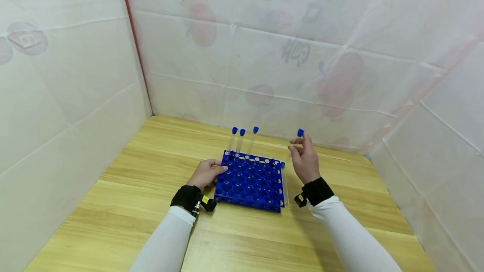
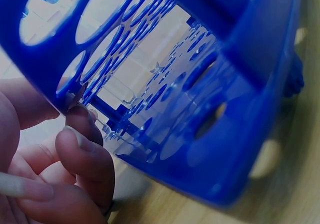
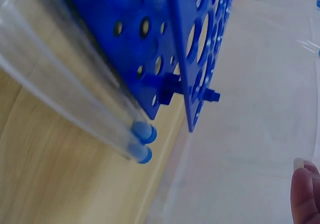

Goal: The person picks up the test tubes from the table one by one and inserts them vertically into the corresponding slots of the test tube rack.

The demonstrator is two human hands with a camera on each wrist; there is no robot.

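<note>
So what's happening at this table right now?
A person is working at a blue tube rack on a wooden table. The left hand holds the rack's left edge. The right hand is raised beside the rack, pinching a blue-capped tube. Three capped tubes stand in the rack's far row, and two more lie on the table along its right side.

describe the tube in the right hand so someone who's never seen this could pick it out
On the wooden table sits a blue rack with three capped tubes standing in its far row. Right of it, the right hand pinches one more clear, blue-capped tube. It alone is lifted off both rack and table.
</note>
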